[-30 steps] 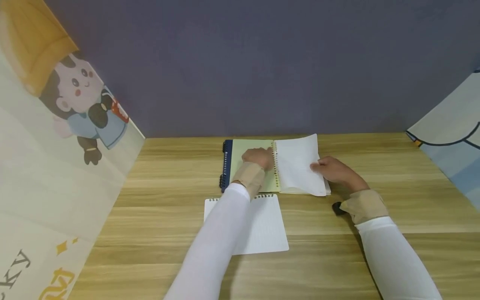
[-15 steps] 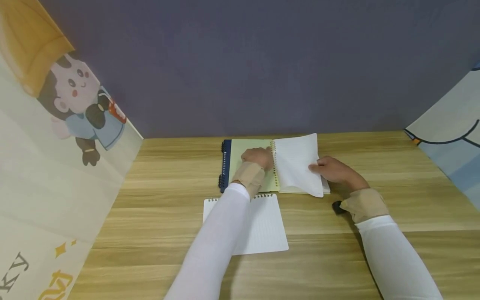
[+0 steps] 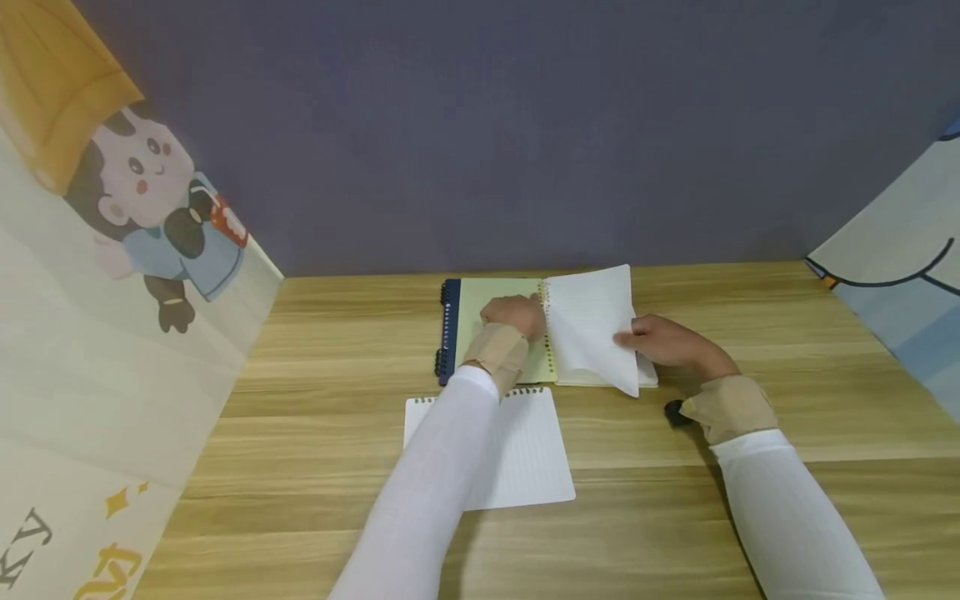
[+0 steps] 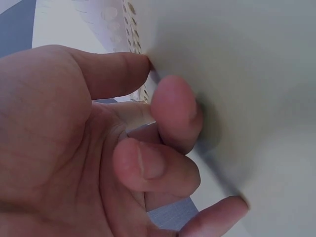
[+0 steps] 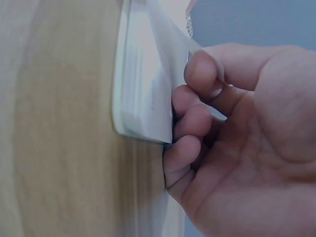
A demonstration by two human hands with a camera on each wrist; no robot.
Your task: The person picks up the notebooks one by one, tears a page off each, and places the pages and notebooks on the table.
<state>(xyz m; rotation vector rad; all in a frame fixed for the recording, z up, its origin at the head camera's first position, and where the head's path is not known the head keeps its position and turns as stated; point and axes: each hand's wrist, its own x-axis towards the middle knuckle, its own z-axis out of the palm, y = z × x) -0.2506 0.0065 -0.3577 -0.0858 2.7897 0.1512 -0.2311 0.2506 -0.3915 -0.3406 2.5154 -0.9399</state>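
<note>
A spiral notebook (image 3: 474, 302) lies open near the back wall, its pale green cover on the left and white pages on the right. My left hand (image 3: 514, 317) rests on the cover beside the binding holes. In the left wrist view its thumb (image 4: 123, 74) and little finger touch the green surface, the other fingers loosely bent. My right hand (image 3: 663, 340) pinches the outer edge of a white page (image 3: 592, 312) between thumb and forefinger. That page bows up from the page stack (image 5: 143, 74), its lower corner lifted.
A torn-out lined sheet (image 3: 528, 450) with punched holes lies in front of the notebook, partly under my left forearm. A dark blue strip with black rings (image 3: 448, 333) shows along the notebook's left side. A grey wall (image 3: 480, 133) stands directly behind the wooden table (image 3: 315, 442).
My right hand has drawn the page slightly left, and its lower corner has curled up and inward more. My left hand has stayed on the green cover.
</note>
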